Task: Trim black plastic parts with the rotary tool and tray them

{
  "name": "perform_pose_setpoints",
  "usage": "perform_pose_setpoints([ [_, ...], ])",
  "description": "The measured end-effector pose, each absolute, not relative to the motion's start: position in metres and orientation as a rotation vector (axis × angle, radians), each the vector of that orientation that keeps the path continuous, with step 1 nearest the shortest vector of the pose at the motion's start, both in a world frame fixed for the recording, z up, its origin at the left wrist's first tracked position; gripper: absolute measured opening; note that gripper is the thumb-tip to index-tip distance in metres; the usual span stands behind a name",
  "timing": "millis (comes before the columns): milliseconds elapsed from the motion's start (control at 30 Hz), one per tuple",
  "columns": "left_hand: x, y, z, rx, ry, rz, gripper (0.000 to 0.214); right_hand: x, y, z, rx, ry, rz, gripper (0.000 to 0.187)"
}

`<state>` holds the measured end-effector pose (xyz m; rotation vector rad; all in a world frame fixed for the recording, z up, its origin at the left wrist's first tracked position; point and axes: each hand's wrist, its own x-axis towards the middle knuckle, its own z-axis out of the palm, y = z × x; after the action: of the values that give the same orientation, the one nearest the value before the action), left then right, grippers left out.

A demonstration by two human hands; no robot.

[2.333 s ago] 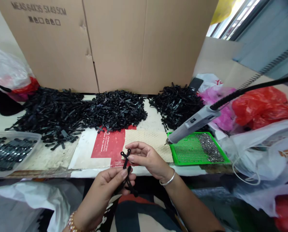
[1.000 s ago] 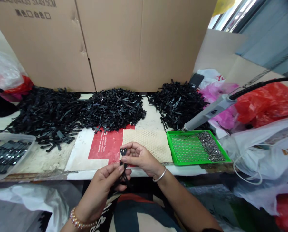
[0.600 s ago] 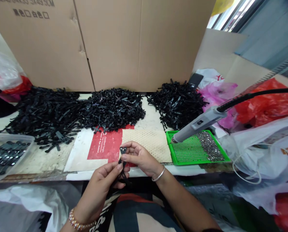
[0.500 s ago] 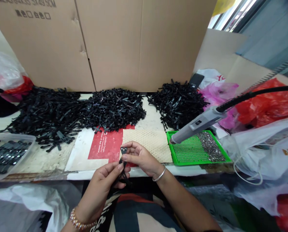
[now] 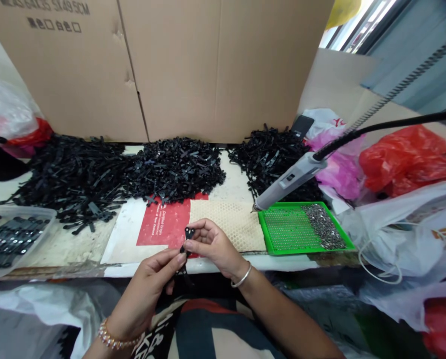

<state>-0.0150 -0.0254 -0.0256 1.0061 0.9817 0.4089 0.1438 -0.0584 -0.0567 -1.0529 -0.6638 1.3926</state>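
Between my two hands, just over the table's front edge, are black flat plastic strips (image 5: 189, 233) with small round holes at the top end. My left hand (image 5: 153, 274) is closed, thumb and fingers pinching the lower part of the strips. Higher up, my right hand (image 5: 216, 245) is closed on the same strips with thumb and forefinger. The strips' lower ends hang under my left fingers and are partly hidden and dark. Beyond my hands lie a red and white printed sheet (image 5: 163, 224) and a beige textured mat (image 5: 226, 219).
Right of the mat, a green tray (image 5: 271, 244) holds rows of screws and a loose heap (image 5: 324, 224). A grey electric screwdriver (image 5: 288, 179) hangs from a coiled spring beside it. Black-part piles (image 5: 174, 167) line the cardboard (image 5: 178, 70). A clear bin (image 5: 47, 219) stands left, plastic bags (image 5: 406, 159) right.
The hanging screwdriver has swung left, its tip now at the tray's left edge instead of over the tray. Both my hands have shifted slightly left, still holding the black strips.
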Motion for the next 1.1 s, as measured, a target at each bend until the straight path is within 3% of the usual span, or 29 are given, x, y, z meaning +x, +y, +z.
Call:
perform_pose_setpoints([
  [167, -0.015, -0.024, -0.027, 0.895, 1.028, 0.491, 0.034, 0.141, -0.06, -0.058, -1.035, -0.642, 1.311, 0.047],
  [333, -0.011, -0.025, -0.026, 0.723, 1.129, 0.676, 0.064, 0.134, -0.061, -0.058, -1.044, -0.565, 1.29, 0.047],
  [433, -0.009, -0.026, -0.029, 0.671, 1.118, 0.814, 0.068, 0.125, -0.062, -0.059, -1.038, -0.539, 1.312, 0.043],
  [733, -0.006, -0.03, -0.04, 0.458, 1.08, 0.946, 0.029, 0.111, -0.073, -0.06, -1.045, -0.7, 1.214, 0.026],
  [933, -0.007, -0.034, -0.04, 0.393, 1.032, 0.919, 0.02, 0.114, -0.079, -0.063, -1.093, -0.691, 1.202, 0.028],
  [1100, -0.008, -0.04, -0.041, 0.435, 0.945, 0.889, 0.028, 0.119, -0.081, -0.066, -1.122, -0.648, 1.22, 0.034],
])
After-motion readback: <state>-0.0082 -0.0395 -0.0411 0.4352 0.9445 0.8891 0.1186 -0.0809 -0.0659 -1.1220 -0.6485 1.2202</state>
